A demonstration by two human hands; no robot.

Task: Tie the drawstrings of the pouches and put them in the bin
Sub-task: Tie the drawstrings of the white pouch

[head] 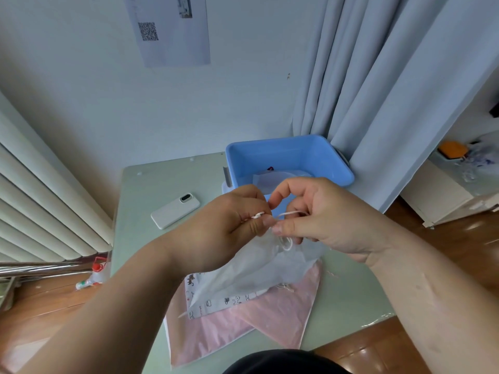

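Pale wall and curtain are seen behind a green worktop, where a white pouch is held up over pink pouches, near the bin. Its drawstring is pinched by the left hand and the right hand, fingers curled. Tying appears under way; the knot must next be drawn tight.

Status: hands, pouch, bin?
Left hand, right hand pinch drawstring of clear pouch, over pink pouches. Bin holds a white pouch. Phone aside.
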